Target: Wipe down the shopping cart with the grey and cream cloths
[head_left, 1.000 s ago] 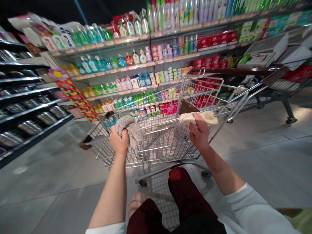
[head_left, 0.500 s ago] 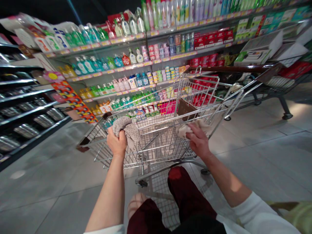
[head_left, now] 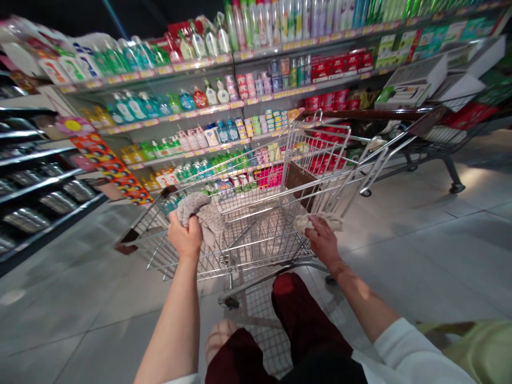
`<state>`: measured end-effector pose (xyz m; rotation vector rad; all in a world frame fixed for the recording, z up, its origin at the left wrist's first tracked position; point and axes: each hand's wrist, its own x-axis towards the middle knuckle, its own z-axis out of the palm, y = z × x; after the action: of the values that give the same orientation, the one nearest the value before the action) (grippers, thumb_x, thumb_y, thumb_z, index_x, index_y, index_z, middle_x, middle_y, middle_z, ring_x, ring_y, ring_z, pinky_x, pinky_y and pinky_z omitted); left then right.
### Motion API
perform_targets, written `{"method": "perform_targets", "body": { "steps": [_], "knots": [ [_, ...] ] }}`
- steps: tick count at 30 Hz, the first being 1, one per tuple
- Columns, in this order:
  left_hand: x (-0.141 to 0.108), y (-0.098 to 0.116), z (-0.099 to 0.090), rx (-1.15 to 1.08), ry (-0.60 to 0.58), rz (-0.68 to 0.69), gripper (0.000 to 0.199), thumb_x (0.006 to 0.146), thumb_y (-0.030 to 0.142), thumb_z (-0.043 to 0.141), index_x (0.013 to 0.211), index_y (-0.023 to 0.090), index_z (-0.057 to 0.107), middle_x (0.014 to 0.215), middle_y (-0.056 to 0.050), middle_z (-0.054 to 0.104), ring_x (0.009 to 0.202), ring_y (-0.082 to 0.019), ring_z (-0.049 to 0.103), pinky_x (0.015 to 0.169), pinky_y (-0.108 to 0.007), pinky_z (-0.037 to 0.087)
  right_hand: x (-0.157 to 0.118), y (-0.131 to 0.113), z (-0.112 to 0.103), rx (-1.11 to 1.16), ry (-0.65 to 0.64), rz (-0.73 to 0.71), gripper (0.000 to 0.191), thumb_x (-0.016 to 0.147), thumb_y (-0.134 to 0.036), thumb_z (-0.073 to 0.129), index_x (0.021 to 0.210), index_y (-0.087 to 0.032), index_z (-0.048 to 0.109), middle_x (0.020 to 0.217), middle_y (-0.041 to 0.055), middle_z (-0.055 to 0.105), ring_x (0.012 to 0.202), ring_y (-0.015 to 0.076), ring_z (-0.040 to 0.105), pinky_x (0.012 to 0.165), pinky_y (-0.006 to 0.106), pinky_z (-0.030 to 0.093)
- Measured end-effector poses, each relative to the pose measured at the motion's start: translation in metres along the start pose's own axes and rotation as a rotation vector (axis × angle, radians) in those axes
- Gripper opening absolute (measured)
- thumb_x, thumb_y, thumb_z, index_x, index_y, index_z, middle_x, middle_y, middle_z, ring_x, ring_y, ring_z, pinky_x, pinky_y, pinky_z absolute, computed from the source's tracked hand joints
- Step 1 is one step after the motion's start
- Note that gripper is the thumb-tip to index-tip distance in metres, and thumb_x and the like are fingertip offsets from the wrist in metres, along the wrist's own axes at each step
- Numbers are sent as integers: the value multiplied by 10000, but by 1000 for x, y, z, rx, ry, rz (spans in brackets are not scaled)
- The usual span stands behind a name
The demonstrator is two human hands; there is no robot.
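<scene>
A wire shopping cart [head_left: 256, 210] stands sideways before me, its basket bare apart from the cloths at its near side. My left hand [head_left: 184, 234] is closed around a grey textured cloth [head_left: 200, 210] and rests at the cart's near top rail. Over at the right, my right hand [head_left: 323, 240] presses a cream-coloured cloth [head_left: 334, 220] against the wires of the cart's near side. The fingers lie over this cloth, and part of it sticks out to the right of them.
Behind the cart runs a shelf unit [head_left: 160, 124] full of bottles and tubs. A second cart [head_left: 436, 144] with boxes [head_left: 414, 85] stands at the right. Dark shelves [head_left: 36, 202] with metal bowls line the left. Someone's pale green clothing [head_left: 480, 349] shows at the lower right.
My right hand has moved slightly down along the cart's side with the cream cloth, which now lies flatter. My left hand keeps its grip on the grey cloth. The view has shifted slightly.
</scene>
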<state>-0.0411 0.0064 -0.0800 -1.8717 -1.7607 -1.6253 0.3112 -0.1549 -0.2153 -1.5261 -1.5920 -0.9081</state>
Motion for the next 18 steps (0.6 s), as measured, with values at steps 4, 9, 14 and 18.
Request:
{"method": "perform_targets", "body": {
  "steps": [4, 9, 14, 18],
  "knots": [
    [1, -2, 1, 5, 4, 7, 289, 791, 363, 469, 1009, 207, 576, 760, -34, 577, 740, -237, 569, 699, -321, 386, -5, -1, -14, 26, -136, -32, 302, 784, -63, 481, 935, -203, 702, 1391, 29, 524, 1167, 125, 568, 873, 212, 507],
    [2, -2, 1, 5, 18, 7, 300, 790, 366, 466, 1017, 207, 581, 779, -39, 593, 751, -239, 576, 690, -323, 385, 66, 39, -56, 28, 333, 175, 251, 828, -157, 473, 979, -151, 673, 1343, 98, 542, 1266, 188, 515, 1089, 358, 440],
    [1, -3, 3, 1, 37, 3, 315, 794, 365, 473, 1040, 203, 584, 802, -43, 599, 767, -237, 576, 706, -323, 396, 109, 81, -58, -73, 460, 360, 428, 854, -203, 437, 1239, -136, 612, 1355, 142, 510, 1282, 214, 495, 1079, 403, 443],
    [0, -4, 3, 8, 25, 4, 322, 802, 372, 467, 1049, 199, 580, 787, -42, 582, 752, -239, 564, 711, -330, 396, 64, 70, -23, -22, 388, 347, 382, 831, -194, 450, 1161, -128, 630, 1336, 146, 511, 1271, 213, 484, 1077, 391, 444]
  ]
}}
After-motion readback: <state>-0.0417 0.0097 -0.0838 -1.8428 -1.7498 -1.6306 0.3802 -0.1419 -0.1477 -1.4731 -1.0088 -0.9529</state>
